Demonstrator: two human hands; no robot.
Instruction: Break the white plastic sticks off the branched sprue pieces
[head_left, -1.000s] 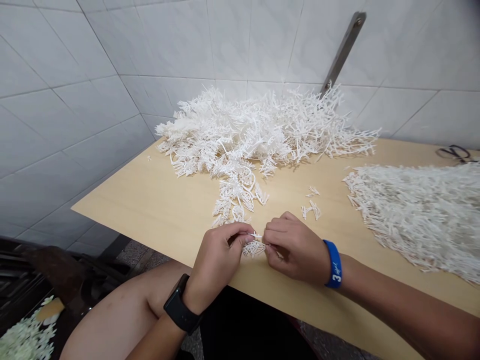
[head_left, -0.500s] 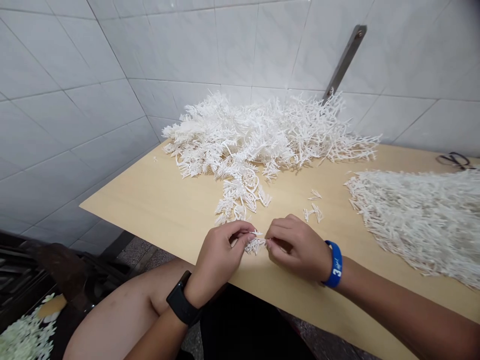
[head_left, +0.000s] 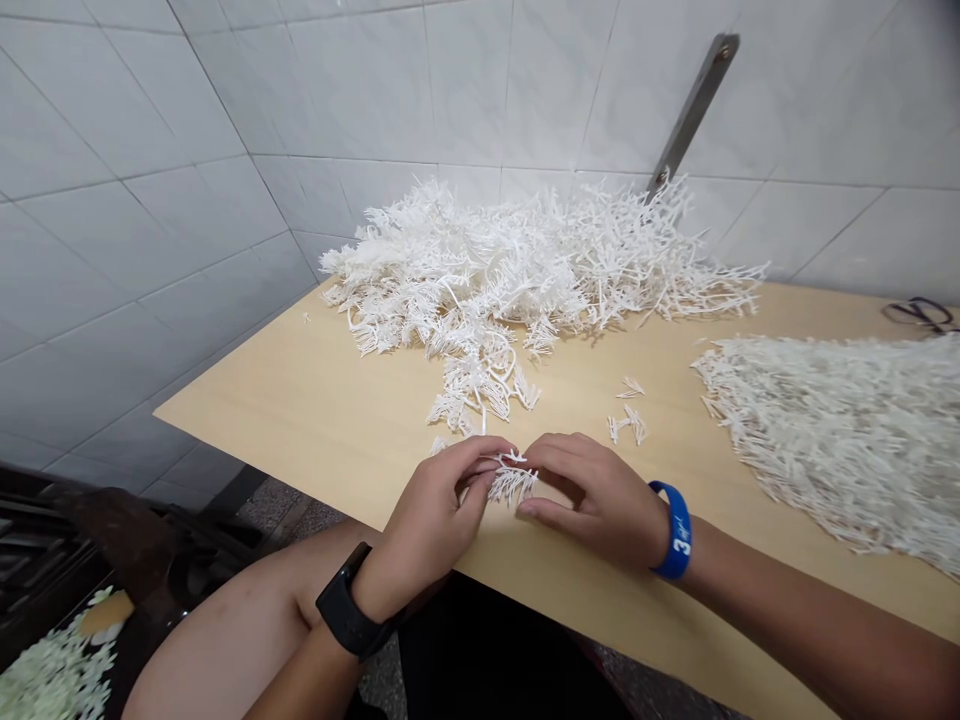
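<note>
A small white plastic comb-like piece (head_left: 511, 480) lies near the front edge of the wooden table (head_left: 330, 410), pinched from both sides. My left hand (head_left: 439, 515), with a black watch on its wrist, grips the piece's left end. My right hand (head_left: 596, 495), with a blue wristband, holds its right end with fingertips curled over it. Just beyond my hands a strand of similar white pieces (head_left: 480, 385) trails from a large tangled white pile (head_left: 517, 265) at the back of the table.
A heap of loose thin white sticks (head_left: 840, 430) covers the right of the table. Small white bits (head_left: 626, 420) lie between. Black scissors (head_left: 919, 312) rest at the far right. A metal bar (head_left: 694, 95) leans on the tiled wall. Pale pieces (head_left: 56, 670) lie low on the left.
My hands have closed in on the small piece, the right fingers now lying flatter over it. The view has shifted slightly; the piles have not moved.
</note>
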